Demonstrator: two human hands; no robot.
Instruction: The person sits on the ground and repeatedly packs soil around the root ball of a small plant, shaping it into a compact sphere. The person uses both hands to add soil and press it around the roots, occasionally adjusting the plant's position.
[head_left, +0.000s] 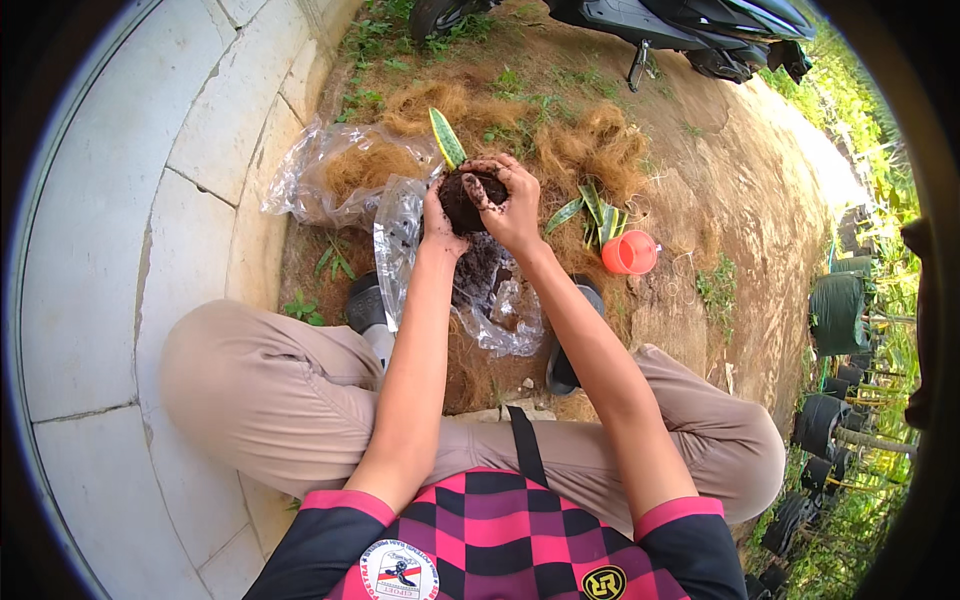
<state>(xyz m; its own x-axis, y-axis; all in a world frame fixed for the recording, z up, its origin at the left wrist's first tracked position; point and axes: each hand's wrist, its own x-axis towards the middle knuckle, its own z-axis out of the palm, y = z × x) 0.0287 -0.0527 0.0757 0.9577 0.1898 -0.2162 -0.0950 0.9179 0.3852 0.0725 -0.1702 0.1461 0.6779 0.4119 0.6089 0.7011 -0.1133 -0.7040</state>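
Observation:
Between my two hands is a dark ball of soil (460, 204) with a yellow-edged snake plant leaf (448, 138) rising from its far side. My left hand (441, 221) cups the ball from the left. On its right side, my right hand (511, 196) has its soil-covered fingers curled over the top. Below the hands lies an open clear plastic bag (395, 232) with loose dark soil (480, 270) in it. More snake plant leaves (592, 210) rest on the ground at the right, beside a small red plastic cup (630, 253) lying tipped.
Brown coconut fibre (592, 146) lies in clumps beyond my hands; another clear plastic bag (300, 180) holds more fibre. A parked motorcycle (637, 26) stands at the far side. Stone paving (90, 300) borders the left, and dark plant bags (838, 311) line the right.

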